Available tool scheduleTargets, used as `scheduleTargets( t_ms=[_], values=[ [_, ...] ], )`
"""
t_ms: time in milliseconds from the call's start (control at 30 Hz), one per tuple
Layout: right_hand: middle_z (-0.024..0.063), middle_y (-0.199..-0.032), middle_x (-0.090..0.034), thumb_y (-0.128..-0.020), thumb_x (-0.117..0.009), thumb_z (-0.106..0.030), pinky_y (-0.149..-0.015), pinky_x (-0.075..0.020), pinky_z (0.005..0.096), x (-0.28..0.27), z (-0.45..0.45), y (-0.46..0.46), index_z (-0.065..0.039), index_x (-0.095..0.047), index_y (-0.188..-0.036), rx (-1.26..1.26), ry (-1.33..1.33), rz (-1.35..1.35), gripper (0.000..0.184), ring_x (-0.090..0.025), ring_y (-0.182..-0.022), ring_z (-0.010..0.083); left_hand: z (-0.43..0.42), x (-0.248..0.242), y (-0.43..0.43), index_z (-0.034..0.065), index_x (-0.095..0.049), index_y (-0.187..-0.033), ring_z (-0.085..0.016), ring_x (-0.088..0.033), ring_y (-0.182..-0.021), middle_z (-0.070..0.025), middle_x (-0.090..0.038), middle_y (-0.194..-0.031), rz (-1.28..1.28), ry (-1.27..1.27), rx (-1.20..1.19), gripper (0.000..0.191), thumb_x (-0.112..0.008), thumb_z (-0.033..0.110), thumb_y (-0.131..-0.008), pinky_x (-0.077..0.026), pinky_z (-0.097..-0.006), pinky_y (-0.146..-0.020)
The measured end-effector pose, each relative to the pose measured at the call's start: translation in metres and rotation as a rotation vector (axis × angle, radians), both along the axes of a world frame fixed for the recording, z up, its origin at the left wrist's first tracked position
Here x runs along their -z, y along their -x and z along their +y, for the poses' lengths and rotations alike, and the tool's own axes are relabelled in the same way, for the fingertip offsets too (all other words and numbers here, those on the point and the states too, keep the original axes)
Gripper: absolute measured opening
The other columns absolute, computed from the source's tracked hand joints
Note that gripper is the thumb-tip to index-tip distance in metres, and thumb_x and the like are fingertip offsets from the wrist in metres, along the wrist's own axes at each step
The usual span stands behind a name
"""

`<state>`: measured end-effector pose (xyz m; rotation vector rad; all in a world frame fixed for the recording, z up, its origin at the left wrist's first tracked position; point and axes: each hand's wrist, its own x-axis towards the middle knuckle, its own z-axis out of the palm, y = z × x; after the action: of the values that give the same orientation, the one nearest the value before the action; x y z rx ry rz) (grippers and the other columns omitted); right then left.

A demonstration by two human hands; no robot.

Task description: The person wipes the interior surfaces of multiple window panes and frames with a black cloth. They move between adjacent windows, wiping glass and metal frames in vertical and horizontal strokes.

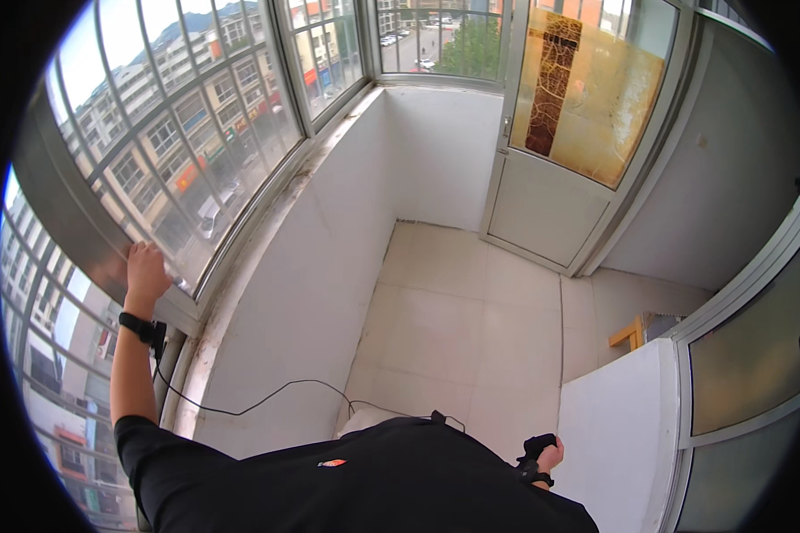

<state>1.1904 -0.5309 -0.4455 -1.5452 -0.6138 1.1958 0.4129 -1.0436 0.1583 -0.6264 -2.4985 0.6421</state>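
Note:
At the left, my left hand (148,270) is on the metal frame of a sliding window sash (100,250), its fingers curled against the frame's edge. A black strap with a small device (145,329) circles that wrist, and a thin black cable (253,406) runs from it towards my body. Low on the right, my right hand (552,454) hangs beside my body, closed on a bunched black item (535,445) that looks like cloth. Part of this item is hidden by the hand. Another black strap (540,477) is around the right wrist.
The dusty window sill (240,293) tops a white low wall (300,266). Security bars (193,86) stand outside the glass. Ahead is a door with a patterned glass panel (587,100), over a tiled floor (453,320). A wooden-legged stool (630,333) shows behind the right wall (620,413).

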Motion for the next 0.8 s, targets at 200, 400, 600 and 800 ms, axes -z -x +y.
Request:
scheduleTargets(
  t_ms=[200, 400, 600, 800],
  values=[
    [0.0142, -0.109, -0.076, -0.087, -0.048, 0.007, -0.091, -0.0638, 0.0418, 0.011, 0.039, 0.027, 0.005, -0.074, -0.124, 0.068, 0.044, -0.014, 0.046, -0.075, -0.096, 0.0280, 0.082, 0.025, -0.027, 0.0033, -0.078, -0.089, -0.040, -0.070, -0.104, -0.0161, -0.073, -0.103, -0.174, -0.487, 0.310, 0.011, -0.080, 0.007, -0.079, -0.056, -0.0482, -0.093],
    [0.0140, -0.116, -0.077, -0.079, -0.051, 0.011, -0.099, -0.0616, 0.0402, -0.011, 0.140, 0.139, 0.003, -0.076, -0.125, -0.101, -0.068, -0.129, 0.054, -0.075, -0.105, 0.0277, 0.213, 0.128, -0.012, 0.0050, -0.073, -0.082, -0.036, -0.074, -0.086, -0.0117, -0.073, -0.088, -0.573, -0.672, 0.439, 0.008, -0.080, 0.002, -0.079, -0.059, -0.0462, -0.077],
    [0.0131, -0.121, -0.077, -0.070, -0.052, 0.011, -0.104, -0.0593, 0.0397, -0.075, 0.240, 0.256, 0.002, -0.076, -0.126, -0.110, -0.155, -0.159, 0.061, -0.073, -0.112, 0.0286, 0.343, 0.204, 0.060, 0.0066, -0.076, -0.075, -0.032, -0.074, -0.078, -0.0084, -0.074, -0.080, -0.854, -0.714, 0.434, 0.018, -0.091, 0.015, -0.073, -0.060, -0.0446, -0.072],
    [0.0127, -0.123, -0.076, -0.070, -0.052, 0.008, -0.106, -0.0586, 0.0398, -0.110, 0.316, 0.320, 0.002, -0.074, -0.129, -0.066, -0.196, -0.164, 0.064, -0.073, -0.115, 0.0298, 0.522, 0.214, 0.131, 0.0046, -0.079, -0.078, -0.034, -0.073, -0.076, -0.0112, -0.074, -0.080, -0.989, -0.756, 0.705, 0.020, -0.089, 0.020, -0.084, -0.059, -0.0458, -0.072]
  ],
)
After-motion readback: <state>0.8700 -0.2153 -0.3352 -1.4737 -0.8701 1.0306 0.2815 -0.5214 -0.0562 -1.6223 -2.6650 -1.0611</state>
